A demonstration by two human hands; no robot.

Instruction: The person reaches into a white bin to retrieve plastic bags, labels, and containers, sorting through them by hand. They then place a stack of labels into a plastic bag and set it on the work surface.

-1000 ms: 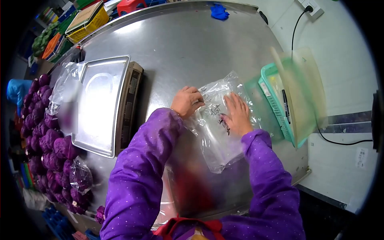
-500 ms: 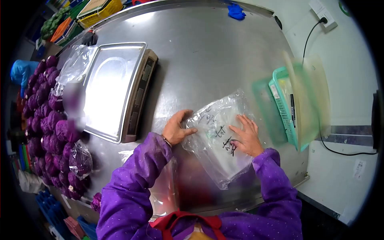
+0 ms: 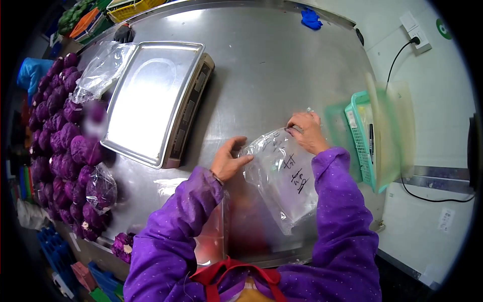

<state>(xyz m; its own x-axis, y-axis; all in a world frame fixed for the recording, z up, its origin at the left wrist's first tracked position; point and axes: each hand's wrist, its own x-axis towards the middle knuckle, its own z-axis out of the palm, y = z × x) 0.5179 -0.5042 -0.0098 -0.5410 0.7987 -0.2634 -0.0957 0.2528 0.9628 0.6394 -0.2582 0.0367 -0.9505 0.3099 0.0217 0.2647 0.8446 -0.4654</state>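
A clear plastic bag [image 3: 282, 173] with black handwriting lies in front of me on the steel table, with something pale and flat in it or under its film. My right hand [image 3: 307, 132] pinches the upper right edge of this bag, fingertips closed together. At the bag's upper left edge is my left hand [image 3: 229, 158], thumb and fingers apart; its thumb tip is beside or touching the film. Closer to my body, another clear plastic sheet or bag [image 3: 211, 231] lies partly under my left sleeve.
A scale [image 3: 151, 95] with a shiny tray stands left, beside piled purple cabbages [image 3: 63, 146], some bagged. Loose clear film [image 3: 103, 68] lies behind them. At right is a green basket [image 3: 359, 136] with a pen. A blue glove [image 3: 311, 19] lies at the far edge.
My right hand has risen from the bag's middle to its upper edge and pinched it, uncovering more handwriting. My left hand has stayed near the left edge. The camera view has shifted slightly.
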